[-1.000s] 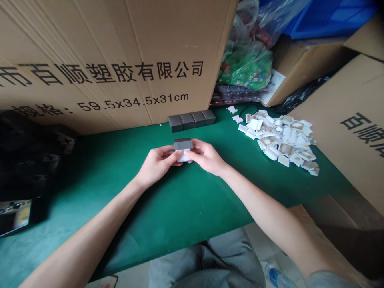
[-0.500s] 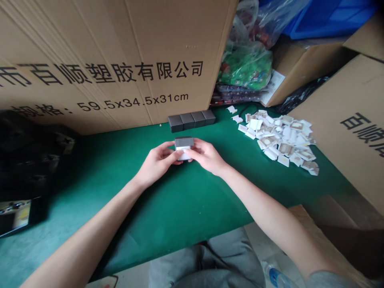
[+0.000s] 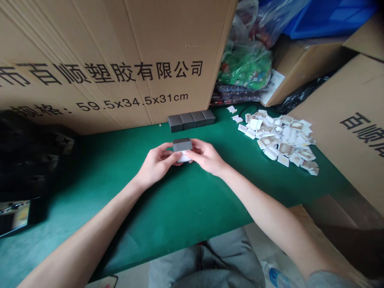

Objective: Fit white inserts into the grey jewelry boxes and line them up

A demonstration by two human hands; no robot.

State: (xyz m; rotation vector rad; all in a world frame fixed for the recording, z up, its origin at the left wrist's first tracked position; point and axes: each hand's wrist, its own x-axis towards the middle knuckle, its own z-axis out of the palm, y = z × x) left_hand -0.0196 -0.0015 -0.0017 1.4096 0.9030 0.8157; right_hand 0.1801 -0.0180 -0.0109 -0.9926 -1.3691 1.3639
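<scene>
Both hands meet over the green table [image 3: 168,208]. My left hand [image 3: 156,164] and my right hand [image 3: 205,157] pinch a small dark grey box [image 3: 182,144] between them, fingers closed on its sides. A white insert [image 3: 183,157] shows beneath the grey lid, between my fingertips. Behind it a row of several matching grey boxes [image 3: 191,120] stands against the big carton. A heap of white and tan inserts [image 3: 282,138] lies to the right of my right hand.
A large printed cardboard carton [image 3: 114,60] walls off the back. More cartons [image 3: 354,120] stand on the right, with plastic bags [image 3: 246,64] between them. A black device [image 3: 21,176] sits at the left edge. A bottle [image 3: 277,277] lies by my lap.
The grey lid has tilted slightly and sits a little lower over the white insert. Both hands stay in the same place.
</scene>
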